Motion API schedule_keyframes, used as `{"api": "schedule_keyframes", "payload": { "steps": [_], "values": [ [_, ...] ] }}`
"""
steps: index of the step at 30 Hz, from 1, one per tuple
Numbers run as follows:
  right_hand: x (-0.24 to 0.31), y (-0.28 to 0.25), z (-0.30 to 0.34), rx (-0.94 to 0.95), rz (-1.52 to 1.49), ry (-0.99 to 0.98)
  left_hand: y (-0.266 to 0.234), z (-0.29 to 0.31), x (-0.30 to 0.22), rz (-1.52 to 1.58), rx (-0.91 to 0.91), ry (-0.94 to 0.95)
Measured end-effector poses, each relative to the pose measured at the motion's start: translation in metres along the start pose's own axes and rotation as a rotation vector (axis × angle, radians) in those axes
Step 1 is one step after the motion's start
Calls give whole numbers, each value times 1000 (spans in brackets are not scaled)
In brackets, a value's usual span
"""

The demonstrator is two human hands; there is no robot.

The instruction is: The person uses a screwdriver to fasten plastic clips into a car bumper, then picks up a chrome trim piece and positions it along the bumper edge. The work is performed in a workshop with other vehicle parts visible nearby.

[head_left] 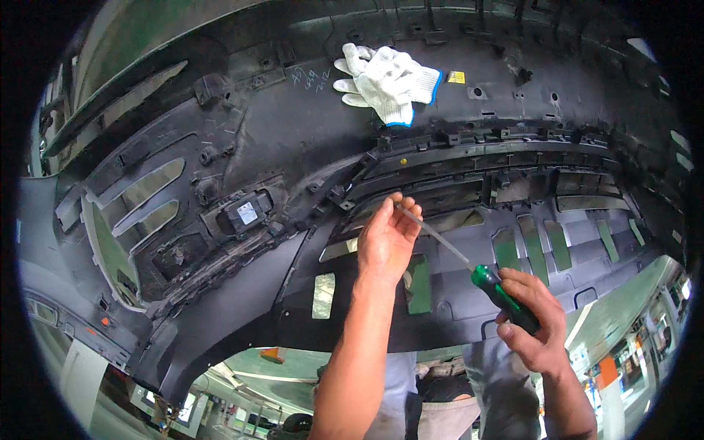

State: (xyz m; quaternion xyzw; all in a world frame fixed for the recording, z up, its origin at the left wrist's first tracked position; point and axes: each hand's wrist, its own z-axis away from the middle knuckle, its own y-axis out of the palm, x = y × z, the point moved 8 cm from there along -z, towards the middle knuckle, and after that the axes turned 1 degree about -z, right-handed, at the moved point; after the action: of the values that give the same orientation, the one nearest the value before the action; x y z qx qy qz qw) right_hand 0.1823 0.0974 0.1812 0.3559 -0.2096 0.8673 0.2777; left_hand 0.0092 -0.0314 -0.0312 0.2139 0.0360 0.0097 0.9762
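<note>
- Screwdriver (482, 277) is held between two hands, above the lower slotted part of a large black panel (290, 147); its thin shaft slopes up to the left.
- Fingers of the left hand (389, 235) are curled and close together, and the shaft's far end lies between them and the thumb; how firmly they press, I cannot tell.
- Fingers of the right hand (539, 319) are clamped around the green and dark handle, with the thumb on its lower side.
- Left palm is turned toward the camera, and the left wrist looks nearly straight.
- Left forearm (356, 359) rises steeply from the lower edge, leaning slightly to the right.
- Right forearm (568, 403) comes from the lower right, and this hand is bent toward the left.
- Farther away, white gloves (385, 81) with blue edges lie on the panel, beside a small yellow label (456, 77).
</note>
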Motion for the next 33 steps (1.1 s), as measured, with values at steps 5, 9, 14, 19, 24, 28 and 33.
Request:
{"api": "schedule_keyframes", "payload": {
  "steps": [5, 9, 14, 19, 24, 28, 33],
  "values": [
    [33, 27, -33, -18, 343, -277, 5, -51, 8, 186, -123, 59],
    [41, 49, -54, -21, 506, -333, 12, -75, 3, 151, -191, 87],
    [41, 67, -74, -3, 586, -340, 13, -82, -2, 120, -211, 135],
    [39, 77, -87, 10, 627, -333, 19, -84, -5, 137, -130, 168],
    [38, 81, -95, 22, 641, -322, 23, -85, -7, 149, -107, 172],
    [42, 82, -99, 23, 649, -311, 25, -82, -9, 127, -110, 176],
    [50, 80, -105, 40, 630, -290, 29, -78, -10, 70, -114, 177]
  ]
}}
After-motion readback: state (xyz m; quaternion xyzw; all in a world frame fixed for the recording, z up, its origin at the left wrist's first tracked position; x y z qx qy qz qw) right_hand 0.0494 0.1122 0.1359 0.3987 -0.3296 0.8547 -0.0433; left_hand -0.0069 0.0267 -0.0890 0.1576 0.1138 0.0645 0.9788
